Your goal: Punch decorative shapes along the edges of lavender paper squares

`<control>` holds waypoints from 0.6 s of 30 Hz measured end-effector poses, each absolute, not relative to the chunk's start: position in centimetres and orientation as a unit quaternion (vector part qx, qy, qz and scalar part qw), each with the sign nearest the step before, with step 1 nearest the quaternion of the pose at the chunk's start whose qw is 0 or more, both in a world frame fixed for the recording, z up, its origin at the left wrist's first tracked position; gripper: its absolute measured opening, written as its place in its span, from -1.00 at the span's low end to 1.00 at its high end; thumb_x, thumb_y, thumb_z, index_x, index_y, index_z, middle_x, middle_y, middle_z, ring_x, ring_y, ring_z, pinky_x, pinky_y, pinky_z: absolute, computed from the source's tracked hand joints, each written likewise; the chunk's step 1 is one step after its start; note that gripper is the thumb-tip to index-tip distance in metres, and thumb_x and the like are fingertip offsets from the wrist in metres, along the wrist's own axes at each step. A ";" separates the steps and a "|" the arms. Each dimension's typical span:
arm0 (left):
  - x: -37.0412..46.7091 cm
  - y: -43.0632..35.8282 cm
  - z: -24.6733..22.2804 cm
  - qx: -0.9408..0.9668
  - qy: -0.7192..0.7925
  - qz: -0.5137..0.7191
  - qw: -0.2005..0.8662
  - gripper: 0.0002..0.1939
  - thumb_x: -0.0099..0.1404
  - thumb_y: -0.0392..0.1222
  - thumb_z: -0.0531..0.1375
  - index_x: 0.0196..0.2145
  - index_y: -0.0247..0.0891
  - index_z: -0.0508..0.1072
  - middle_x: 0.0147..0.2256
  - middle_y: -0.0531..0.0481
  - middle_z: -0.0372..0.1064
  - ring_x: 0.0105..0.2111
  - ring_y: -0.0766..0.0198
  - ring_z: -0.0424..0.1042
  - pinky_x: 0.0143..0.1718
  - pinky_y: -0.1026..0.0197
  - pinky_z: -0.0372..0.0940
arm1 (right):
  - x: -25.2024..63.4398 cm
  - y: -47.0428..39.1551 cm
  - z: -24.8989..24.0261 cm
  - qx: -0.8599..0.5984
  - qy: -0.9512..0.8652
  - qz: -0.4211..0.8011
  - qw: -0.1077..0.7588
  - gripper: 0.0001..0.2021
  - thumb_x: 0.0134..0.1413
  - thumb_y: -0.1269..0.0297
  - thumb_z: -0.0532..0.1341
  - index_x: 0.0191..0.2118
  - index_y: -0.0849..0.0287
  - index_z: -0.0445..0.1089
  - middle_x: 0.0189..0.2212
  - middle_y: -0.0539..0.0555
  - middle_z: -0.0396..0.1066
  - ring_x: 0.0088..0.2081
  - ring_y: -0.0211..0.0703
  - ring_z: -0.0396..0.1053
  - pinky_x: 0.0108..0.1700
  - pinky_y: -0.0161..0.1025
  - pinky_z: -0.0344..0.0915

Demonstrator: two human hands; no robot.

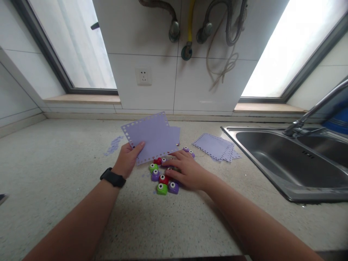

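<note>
one lilac sheet (pixel 150 137) pinched in left hand (pixel 127 158)

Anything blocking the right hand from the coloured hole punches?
Nothing visible. The right hand is over the punches, hiding some; whether it grips one is unclear. The purple sheet in the left hand is off to its left, not between them.

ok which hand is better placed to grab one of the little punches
Likely the right hand: it is over the punches, while the left hand holds the punched purple sheet.
</note>
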State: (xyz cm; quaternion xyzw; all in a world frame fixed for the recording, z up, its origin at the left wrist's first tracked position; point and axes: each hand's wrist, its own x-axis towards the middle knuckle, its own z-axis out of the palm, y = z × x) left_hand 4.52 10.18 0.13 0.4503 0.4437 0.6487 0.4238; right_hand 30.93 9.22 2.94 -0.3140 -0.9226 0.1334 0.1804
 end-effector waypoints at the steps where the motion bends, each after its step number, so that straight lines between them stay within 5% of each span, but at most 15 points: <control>1: 4.6 10.1 0.2 0.451 0.443 0.649 0.424 -0.46 0.15 0.11 0.49 -0.01 -0.27 0.66 -0.10 -0.12 0.69 -0.06 -0.01 0.64 0.10 -0.03 0.46 | 30.7 9.1 2.9 -0.311 -0.927 0.130 0.165 -0.65 0.44 -0.04 0.17 0.14 -0.07 0.55 0.24 0.17 0.42 0.22 0.17 0.33 0.25 0.20 0.19; 10: 4.8 9.6 0.9 0.450 0.449 0.647 0.421 -0.46 0.08 0.14 0.52 -0.10 -0.30 0.68 -0.17 -0.15 0.70 -0.09 -0.06 0.64 0.04 -0.06 0.48 | 30.8 10.0 2.3 -0.341 -0.904 0.163 0.201 -0.70 0.44 0.03 0.20 0.11 -0.07 0.57 0.10 0.12 0.54 0.13 0.12 0.37 0.22 0.23 0.11; 18: 4.8 9.4 1.1 0.456 0.448 0.648 0.415 -0.43 0.10 0.15 0.51 -0.06 -0.31 0.67 -0.15 -0.15 0.70 -0.10 -0.05 0.64 0.07 -0.07 0.47 | 30.8 11.4 0.6 -0.342 -0.778 0.319 0.420 -0.82 0.18 0.25 0.42 -0.09 0.02 0.56 -0.09 0.11 0.56 -0.05 -0.01 0.50 0.06 0.02 0.37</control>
